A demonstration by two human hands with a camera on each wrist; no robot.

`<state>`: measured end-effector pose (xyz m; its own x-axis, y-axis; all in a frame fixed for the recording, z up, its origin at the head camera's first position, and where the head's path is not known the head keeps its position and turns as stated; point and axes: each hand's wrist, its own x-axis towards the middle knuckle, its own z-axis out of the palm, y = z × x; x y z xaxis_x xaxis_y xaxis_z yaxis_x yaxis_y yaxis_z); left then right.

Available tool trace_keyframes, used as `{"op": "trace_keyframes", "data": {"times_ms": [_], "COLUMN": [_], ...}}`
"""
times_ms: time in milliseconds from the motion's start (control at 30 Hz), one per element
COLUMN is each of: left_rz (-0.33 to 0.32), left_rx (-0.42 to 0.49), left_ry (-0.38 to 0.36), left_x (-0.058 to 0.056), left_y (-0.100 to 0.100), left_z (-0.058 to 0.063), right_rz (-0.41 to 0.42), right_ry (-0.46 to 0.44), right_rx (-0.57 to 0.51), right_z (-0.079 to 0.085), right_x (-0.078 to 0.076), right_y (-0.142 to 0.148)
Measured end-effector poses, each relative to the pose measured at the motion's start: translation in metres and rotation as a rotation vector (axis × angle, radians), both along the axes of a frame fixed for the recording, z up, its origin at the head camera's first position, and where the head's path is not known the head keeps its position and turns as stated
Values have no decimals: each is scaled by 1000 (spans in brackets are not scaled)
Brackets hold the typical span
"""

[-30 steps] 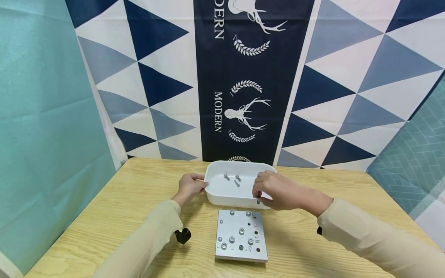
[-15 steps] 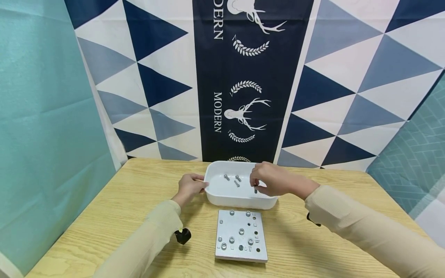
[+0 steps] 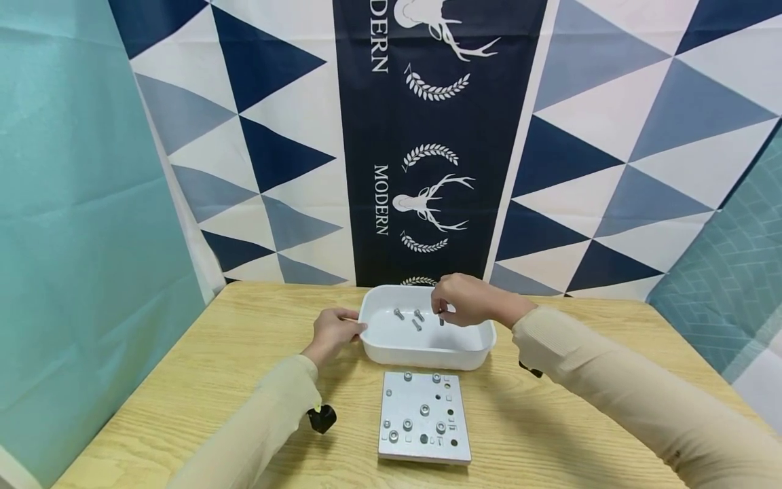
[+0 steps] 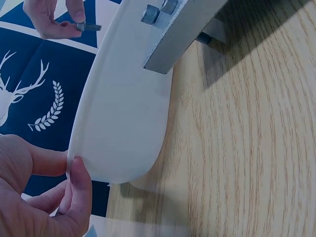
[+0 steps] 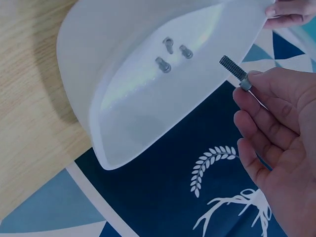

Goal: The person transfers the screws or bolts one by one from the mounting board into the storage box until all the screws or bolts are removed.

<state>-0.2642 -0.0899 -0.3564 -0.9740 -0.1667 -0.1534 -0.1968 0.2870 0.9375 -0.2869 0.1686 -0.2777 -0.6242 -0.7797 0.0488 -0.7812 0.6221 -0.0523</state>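
At the left, the left hand (image 3: 332, 329) pinches the rim at the left end of a white, round-cornered, deep tray (image 3: 421, 358), thumb against finger. The tray stands near the far edge of the pale wood-grain table (image 3: 256, 339). A light, even pinch here should be enough to steady it; pulling could tip or slide that end.

Inside, left of the middle and towards the tray's far edge, lie three loose silver metal bolts (image 3: 399, 314), near one another. They look easy to knock, so fingers are best kept above them.

In front of the tray's near edge, towards the table's near edge, is a flat silver metal plate (image 3: 415, 394) with round bolt heads and dark holes; a sleeve brushing it could disturb it.

At the right, the right hand (image 3: 467, 299) grips a silver threaded bolt (image 5: 234, 69) by its head between thumb and fingertip, over the tray, right of the loose ones. In the head view the threaded shank points down, apart from the tray floor. This hold leaves the thread free; a low, gentle release would limit bouncing and rolling.
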Motion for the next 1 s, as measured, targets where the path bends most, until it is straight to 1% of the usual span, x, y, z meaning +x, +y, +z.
{"op": "trace_keyframes", "data": {"times_ms": [100, 400, 567, 667, 833, 1000], "left_rz": [4, 6, 13, 14, 9, 12], "left_rx": [0, 15, 12, 8, 4, 8], "left_ry": [-3, 2, 13, 14, 13, 20], "left_x": [0, -1, -3, -3, -1, -1], "left_y": [-2, -6, -5, -4, -2, -3], "left_z": [0, 0, 1, 1, -1, -2], "right_rz": [-24, -39, -52, -70, -93, -106], "right_ry": [-28, -48, -58, -81, -115, -103], "right_rx": [9, 42, 38, 48, 57, 49], "right_z": [2, 5, 5, 3, -6, -10], "right_x": [-6, -28, -35, -37, -42, -50], "right_y": [-5, -16, -19, -21, -23, -29]}}
